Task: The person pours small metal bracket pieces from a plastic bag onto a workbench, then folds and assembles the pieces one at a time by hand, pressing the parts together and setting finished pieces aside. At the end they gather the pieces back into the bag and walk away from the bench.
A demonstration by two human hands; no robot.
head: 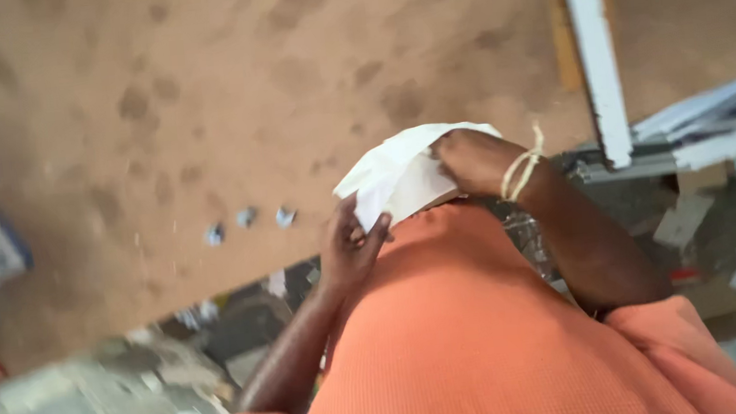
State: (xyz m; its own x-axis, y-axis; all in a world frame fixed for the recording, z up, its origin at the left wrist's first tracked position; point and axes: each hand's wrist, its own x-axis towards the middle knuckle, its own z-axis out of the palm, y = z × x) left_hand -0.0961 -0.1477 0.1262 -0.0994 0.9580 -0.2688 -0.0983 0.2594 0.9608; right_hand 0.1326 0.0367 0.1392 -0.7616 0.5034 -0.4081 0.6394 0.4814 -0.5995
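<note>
I hold a white folded sheet, paper or cloth (400, 170), in front of my chest with both hands. My left hand (352, 244) grips its lower left edge, thumb on top. At the upper right edge, my right hand (470, 161) pinches the sheet; a pale string band circles that wrist. An orange shirt fills the bottom of the view. The picture is blurred by motion.
A brown board tabletop (200, 115) with dark stains spreads ahead. Three small metal bits (247, 219) lie near its front edge. A white strip (596, 54) lies at the right, pale profiles (716, 123) beyond it. Scrap litters the floor (93, 409).
</note>
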